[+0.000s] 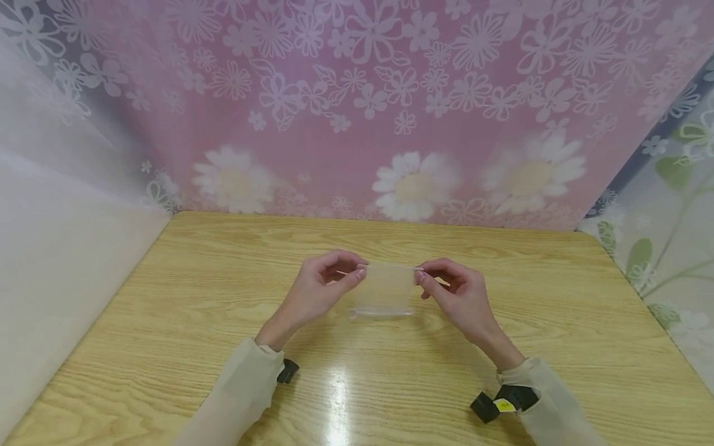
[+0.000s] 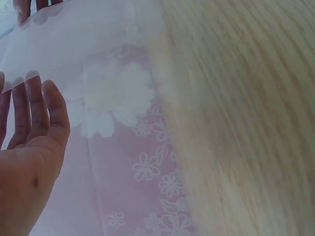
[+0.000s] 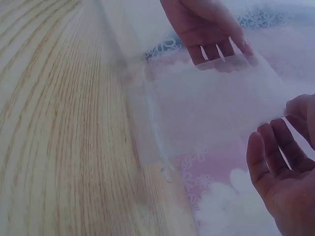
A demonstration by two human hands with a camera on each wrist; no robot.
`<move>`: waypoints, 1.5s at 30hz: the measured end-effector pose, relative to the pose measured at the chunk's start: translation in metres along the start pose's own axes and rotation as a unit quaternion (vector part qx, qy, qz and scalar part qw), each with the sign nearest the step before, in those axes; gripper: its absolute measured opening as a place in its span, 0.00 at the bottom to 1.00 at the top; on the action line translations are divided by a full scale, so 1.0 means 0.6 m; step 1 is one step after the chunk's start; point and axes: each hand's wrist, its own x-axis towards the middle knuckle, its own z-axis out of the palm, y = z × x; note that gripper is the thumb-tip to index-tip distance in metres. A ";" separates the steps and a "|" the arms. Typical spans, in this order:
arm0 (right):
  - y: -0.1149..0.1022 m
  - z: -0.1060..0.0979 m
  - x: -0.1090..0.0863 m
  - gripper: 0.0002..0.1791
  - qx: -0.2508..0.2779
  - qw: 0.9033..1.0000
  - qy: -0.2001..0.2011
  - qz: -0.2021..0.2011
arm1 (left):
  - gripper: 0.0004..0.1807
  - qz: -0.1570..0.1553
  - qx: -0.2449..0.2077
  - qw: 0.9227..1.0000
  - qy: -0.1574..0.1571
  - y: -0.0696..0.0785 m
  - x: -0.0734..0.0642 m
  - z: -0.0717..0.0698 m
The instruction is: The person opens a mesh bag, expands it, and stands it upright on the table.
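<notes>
Wooden table (image 1: 178, 279); left fingers (image 1: 349, 282), right fingers (image 1: 432, 285) pinch translucent sheet (image 1: 387, 290) by corners.

Wood-grain table (image 1: 195, 266) is backed by pink cloth (image 1: 323, 142) w/ wht. daisies printed; R side flanked by leaf-print cloth (image 1: 672, 241), L by whitish sheet (image 1: 72, 204).

The film (image 1: 386, 288) is whitish, the backdrop (image 1: 329, 145) pink and white-flowered.

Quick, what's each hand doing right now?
Left hand: pinching one end of the see-through sheet's top edge.
Right hand: pinching that edge's other end.
</notes>
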 end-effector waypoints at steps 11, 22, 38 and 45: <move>-0.003 0.006 -0.002 0.09 -0.012 1.000 -0.015 0.011 | 0.08 0.000 0.039 0.999 0.001 0.005 0.000 0.005; -0.001 0.011 -0.001 0.06 -0.026 1.000 -0.015 -0.005 | 0.08 0.007 0.085 0.996 -0.013 0.005 -0.002 0.005; -0.007 0.018 -0.001 0.03 -0.041 0.999 -0.025 -0.001 | 0.05 0.009 0.085 0.996 -0.007 0.002 -0.001 0.012; -0.002 0.017 -0.001 0.08 -0.040 0.998 -0.048 -0.029 | 0.08 0.029 0.103 0.994 -0.013 0.002 0.002 0.013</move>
